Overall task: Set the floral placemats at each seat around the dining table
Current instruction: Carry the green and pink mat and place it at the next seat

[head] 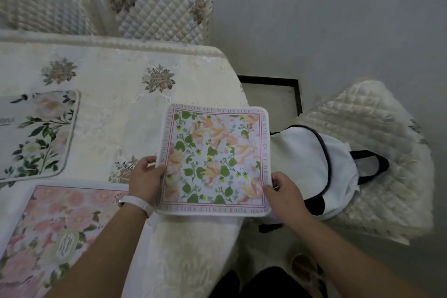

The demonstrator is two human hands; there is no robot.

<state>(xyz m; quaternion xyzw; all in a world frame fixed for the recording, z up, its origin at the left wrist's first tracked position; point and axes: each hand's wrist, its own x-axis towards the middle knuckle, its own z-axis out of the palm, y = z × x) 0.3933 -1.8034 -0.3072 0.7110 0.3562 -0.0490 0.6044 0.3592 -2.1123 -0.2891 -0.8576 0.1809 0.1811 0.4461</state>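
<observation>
A square floral placemat (214, 159) with green leaves, peach flowers and a lettered pink border hovers over the table's right end. My left hand (146, 176) grips its left edge and my right hand (280, 189) pinches its lower right corner. A pink floral placemat (60, 232) lies flat on the table at the lower left. A white placemat with green leaves (38, 133) lies flat at the far left. The dining table (116, 84) wears a cream embroidered cloth.
Two quilted cream chairs (157, 7) stand along the table's far side. Another quilted chair (377, 152) at the right holds a white backpack (312, 164) with dark trim. Grey floor surrounds the table's right end.
</observation>
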